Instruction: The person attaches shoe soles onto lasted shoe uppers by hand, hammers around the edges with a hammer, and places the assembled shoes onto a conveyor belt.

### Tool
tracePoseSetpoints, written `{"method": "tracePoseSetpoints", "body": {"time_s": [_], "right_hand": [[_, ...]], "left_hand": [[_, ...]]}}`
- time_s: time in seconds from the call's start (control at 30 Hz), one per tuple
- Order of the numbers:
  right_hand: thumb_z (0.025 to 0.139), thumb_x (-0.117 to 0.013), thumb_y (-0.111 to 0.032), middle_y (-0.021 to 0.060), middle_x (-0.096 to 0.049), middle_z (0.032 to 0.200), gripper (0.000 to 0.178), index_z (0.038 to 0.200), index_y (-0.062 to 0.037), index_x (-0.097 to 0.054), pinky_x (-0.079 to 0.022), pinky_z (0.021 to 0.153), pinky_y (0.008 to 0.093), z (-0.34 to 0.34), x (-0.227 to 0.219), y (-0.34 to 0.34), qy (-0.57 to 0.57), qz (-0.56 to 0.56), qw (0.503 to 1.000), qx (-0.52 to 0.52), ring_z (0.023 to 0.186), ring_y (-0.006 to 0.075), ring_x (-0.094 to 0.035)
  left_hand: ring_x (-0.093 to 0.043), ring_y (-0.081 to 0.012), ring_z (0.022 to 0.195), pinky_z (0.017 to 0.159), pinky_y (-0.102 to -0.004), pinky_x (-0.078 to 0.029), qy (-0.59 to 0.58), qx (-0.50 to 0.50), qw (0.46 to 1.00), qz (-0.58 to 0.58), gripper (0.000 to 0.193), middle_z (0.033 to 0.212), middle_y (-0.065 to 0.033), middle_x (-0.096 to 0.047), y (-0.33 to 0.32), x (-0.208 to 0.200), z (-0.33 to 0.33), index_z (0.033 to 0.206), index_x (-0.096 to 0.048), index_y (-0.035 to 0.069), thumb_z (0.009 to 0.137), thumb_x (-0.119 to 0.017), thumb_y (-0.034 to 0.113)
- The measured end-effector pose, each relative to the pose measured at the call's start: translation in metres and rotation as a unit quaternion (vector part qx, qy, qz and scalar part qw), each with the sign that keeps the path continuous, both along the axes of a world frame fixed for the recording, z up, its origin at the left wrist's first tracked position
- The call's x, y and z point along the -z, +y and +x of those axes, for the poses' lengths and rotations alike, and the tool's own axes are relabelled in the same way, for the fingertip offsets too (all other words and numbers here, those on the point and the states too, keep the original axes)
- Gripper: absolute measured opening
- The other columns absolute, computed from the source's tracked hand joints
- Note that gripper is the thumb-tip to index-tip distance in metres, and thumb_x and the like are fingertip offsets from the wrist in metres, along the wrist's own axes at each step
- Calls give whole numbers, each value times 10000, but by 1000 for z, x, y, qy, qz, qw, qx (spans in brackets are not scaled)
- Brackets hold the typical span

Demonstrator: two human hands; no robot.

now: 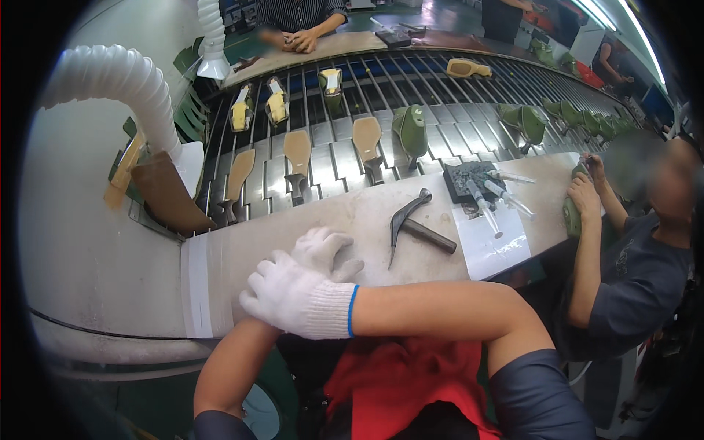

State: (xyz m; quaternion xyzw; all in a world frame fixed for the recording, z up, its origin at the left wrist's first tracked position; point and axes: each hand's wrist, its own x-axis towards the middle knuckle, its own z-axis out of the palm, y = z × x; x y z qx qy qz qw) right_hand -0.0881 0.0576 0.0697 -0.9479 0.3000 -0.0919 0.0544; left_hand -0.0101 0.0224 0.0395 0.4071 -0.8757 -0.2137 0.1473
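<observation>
White knit gloves cover both my hands at the near edge of the bench. My left hand [320, 251] rests with its fingers apart and lightly bent, nothing in them. Across its wrist lies my right hand [282, 293], fingers wrapped round the wrist; the left glove's cuff is hidden underneath. A blue edge rings the right glove's cuff. Just right of my hands, a hammer [429, 235] with a dark handle and a curved, pointed head lies on the bench, touched by neither hand.
Beyond the bench [293, 231], a slatted metal conveyor [330, 160] carries tan shoe soles [298, 152] and green shoes [411, 128]. Syringes [488, 209] lean on a dark block [469, 180]. A white hose [110, 77] stands left. At right, a co-worker holds a green shoe [572, 213].
</observation>
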Motion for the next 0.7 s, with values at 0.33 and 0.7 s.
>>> {"method": "tracePoseSetpoints", "body": {"time_s": [0.33, 0.7], "right_hand": [[985, -752, -344, 212, -664, 1454, 515, 1429, -90, -689, -573, 1104, 514, -155, 17, -153, -16, 34, 885, 465, 1342, 378, -668], [1026, -635, -126, 193, -769, 1202, 611, 1596, 25, -477, -688, 784, 391, -173, 32, -109, -683, 369, 515, 364, 943, 236, -799]], "left_hand": [[-628, -397, 1367, 1170, -542, -460, 29, 33, 980, -193, 573, 1437, -192, -686, -16, 43, 15, 1350, -697, 56, 859, -879, 291], [-740, -367, 1200, 1058, -459, -588, 153, -84, 983, -49, 584, 1322, -242, -731, -109, -3, -8, 1431, -638, -51, 964, -812, 255]]}}
